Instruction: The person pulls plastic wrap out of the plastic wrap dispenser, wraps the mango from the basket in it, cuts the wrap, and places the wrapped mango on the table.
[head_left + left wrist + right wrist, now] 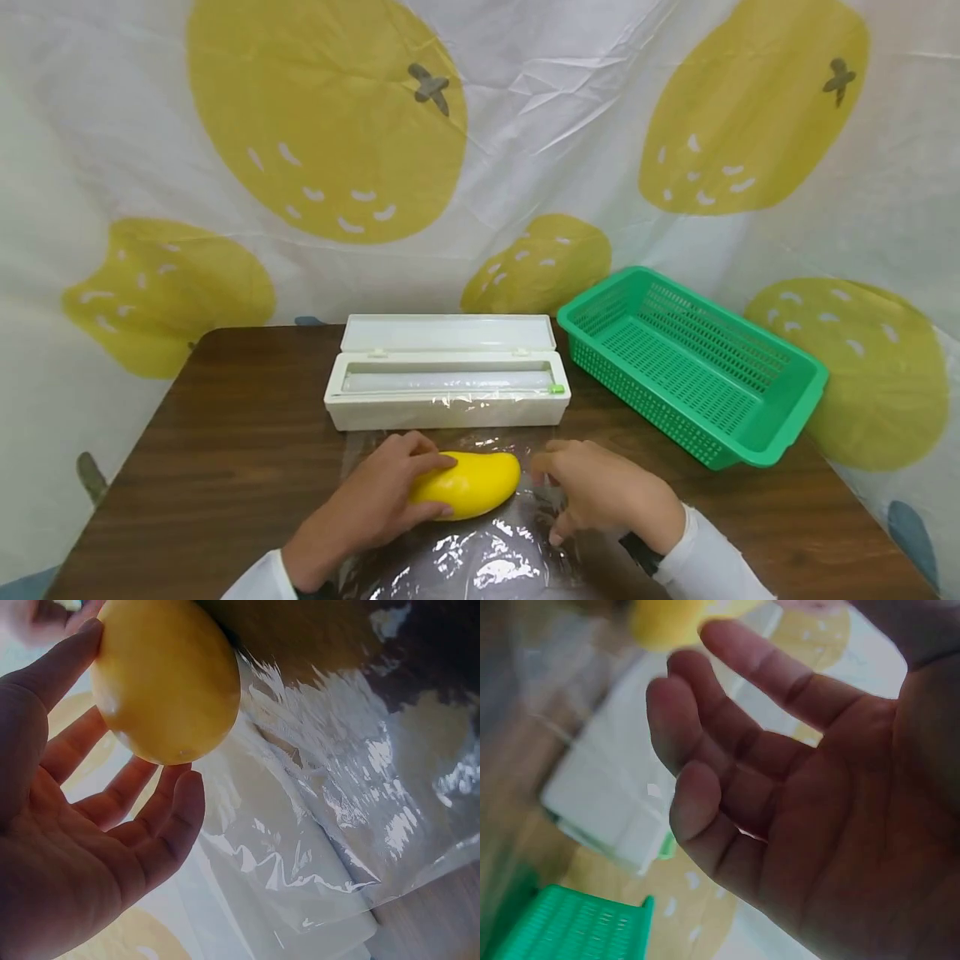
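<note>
A smooth yellow mango [472,485] lies on a sheet of clear cling film [480,557] that runs forward from the dispenser. My left hand [375,492] grips the mango's left end, thumb on the near side and fingers on the far side. In the left wrist view, the mango [169,682] sits between thumb and fingertips. Just off the mango's right tip is my right hand [603,487], its fingers loosely bent. The right wrist view shows nothing in that hand's palm [832,795].
Behind the mango stands a white cling film dispenser [450,415], lid [450,332] raised, with a roll [442,381] inside and a small green slider [556,388] at the right. A green plastic basket [637,396] stands at the back right of the brown wooden table [225,433].
</note>
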`<state>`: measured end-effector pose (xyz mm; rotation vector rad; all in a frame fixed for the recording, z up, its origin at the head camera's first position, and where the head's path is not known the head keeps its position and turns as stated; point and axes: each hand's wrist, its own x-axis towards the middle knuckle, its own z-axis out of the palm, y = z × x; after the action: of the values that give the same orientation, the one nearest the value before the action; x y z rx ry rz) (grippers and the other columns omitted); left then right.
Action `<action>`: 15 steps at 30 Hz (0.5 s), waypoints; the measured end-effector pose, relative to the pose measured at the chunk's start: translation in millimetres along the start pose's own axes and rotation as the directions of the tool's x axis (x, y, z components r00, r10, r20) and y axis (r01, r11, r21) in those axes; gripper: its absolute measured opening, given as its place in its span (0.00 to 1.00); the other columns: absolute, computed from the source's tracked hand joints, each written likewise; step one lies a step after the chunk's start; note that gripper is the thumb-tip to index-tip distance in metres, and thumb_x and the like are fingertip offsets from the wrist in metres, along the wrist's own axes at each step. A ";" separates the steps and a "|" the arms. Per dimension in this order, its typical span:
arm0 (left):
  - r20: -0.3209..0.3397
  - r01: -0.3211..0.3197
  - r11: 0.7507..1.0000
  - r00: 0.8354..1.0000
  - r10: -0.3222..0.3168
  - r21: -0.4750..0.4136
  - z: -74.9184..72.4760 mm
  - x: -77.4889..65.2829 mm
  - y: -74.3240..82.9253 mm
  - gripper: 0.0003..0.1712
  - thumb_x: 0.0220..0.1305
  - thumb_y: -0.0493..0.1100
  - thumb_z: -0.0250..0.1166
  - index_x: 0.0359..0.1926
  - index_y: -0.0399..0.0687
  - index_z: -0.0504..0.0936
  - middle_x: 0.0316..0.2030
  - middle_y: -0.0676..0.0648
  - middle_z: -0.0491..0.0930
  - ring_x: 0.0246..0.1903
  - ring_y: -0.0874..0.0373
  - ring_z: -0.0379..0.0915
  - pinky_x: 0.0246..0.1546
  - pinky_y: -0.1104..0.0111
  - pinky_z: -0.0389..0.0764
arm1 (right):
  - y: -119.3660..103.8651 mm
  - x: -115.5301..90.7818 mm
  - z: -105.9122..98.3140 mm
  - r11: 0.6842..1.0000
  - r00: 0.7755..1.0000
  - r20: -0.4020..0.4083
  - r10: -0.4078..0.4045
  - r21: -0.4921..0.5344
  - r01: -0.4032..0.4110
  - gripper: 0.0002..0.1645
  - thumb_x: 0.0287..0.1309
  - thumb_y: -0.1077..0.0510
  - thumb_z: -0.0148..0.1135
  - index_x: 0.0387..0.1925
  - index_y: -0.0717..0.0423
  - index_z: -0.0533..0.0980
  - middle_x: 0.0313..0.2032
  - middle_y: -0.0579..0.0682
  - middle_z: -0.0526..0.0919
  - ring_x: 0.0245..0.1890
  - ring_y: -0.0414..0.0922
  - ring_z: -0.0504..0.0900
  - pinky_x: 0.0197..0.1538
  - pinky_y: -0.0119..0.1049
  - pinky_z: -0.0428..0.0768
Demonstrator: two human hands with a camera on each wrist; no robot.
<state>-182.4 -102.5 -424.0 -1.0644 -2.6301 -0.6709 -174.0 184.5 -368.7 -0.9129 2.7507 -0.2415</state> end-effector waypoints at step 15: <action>0.014 0.015 1.000 1.000 -0.015 -0.010 -3.7 -1.0 3.1 0.29 0.50 0.56 0.75 0.51 0.49 0.87 0.44 0.45 0.80 0.41 0.53 0.70 0.41 0.57 0.80 | 9.7 -23.2 45.9 0.998 0.996 0.078 -0.035 0.050 0.032 0.19 0.30 0.58 0.82 0.24 0.46 0.78 0.19 0.36 0.77 0.22 0.34 0.71 0.27 0.31 0.75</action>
<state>-179.4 -103.0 -420.1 -1.0571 -2.6518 -0.6832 -149.0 202.4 -411.0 -0.9361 2.6478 -0.2712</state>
